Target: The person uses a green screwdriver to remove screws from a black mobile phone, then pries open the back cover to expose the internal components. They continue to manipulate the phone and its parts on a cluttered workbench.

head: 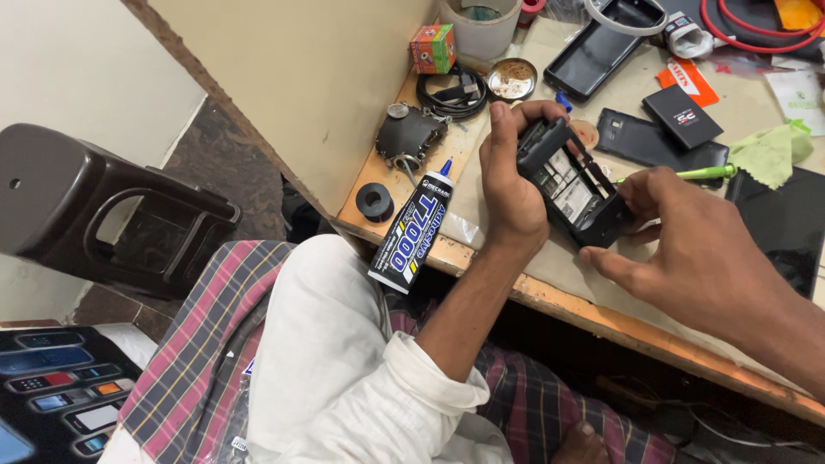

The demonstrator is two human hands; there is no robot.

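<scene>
Black plastic, an opened phone body [574, 185] with its back cover off, sits over the tabletop's [550, 275] front edge, clamped at its upper end by the left hand [509, 176]. The right hand [692, 236] pinches its lower corner, fingers closed on it. Judged mid-job: internals exposed, nothing refitted. The glue tube [412, 230] lies capped at the front edge. Interior parts are too small to identify.
</scene>
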